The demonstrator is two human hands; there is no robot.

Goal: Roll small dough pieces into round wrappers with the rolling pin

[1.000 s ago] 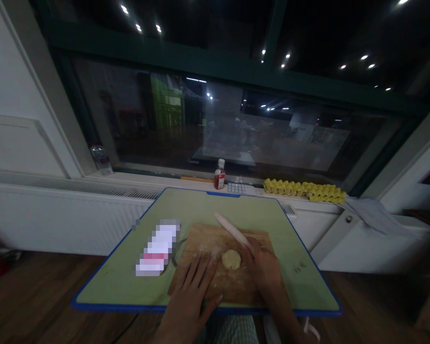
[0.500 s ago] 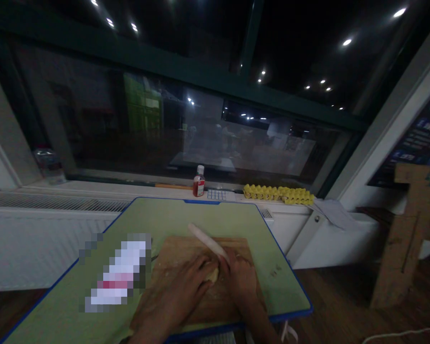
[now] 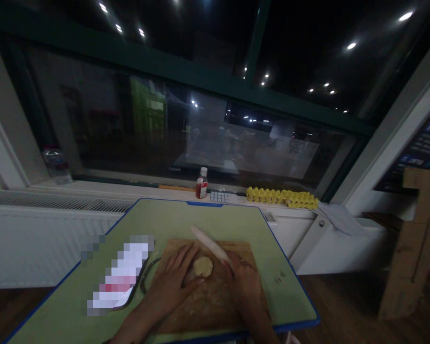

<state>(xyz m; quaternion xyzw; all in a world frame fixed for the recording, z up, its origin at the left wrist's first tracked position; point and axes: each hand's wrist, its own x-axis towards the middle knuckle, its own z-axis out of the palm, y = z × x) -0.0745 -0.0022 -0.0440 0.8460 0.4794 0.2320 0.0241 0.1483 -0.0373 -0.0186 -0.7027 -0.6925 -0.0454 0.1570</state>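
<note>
A small round of dough [image 3: 203, 267] lies flat on a wooden cutting board [image 3: 208, 315]. My left hand [image 3: 177, 270] is spread over the board's left side, its fingers stretched out and its thumb close below the dough. My right hand [image 3: 242, 279] is closed around the near end of a pale rolling pin [image 3: 208, 242]. The pin slants up and to the left, its far end past the board's back edge. It is beside the dough, not on it. Light smears that look like flour mark the board.
The board rests on a green folding table [image 3: 286, 291] with a blue rim. A pixelated phone-like object [image 3: 123, 277] lies to the left. On the windowsill stand a small red-labelled bottle [image 3: 201, 184], a yellow egg carton [image 3: 281, 197] and a clear plastic bottle [image 3: 57, 165].
My left hand has moved left off the dough and opened out, so the whole dough round now shows. My right hand keeps its hold on the rolling pin. The view has shifted slightly.
</note>
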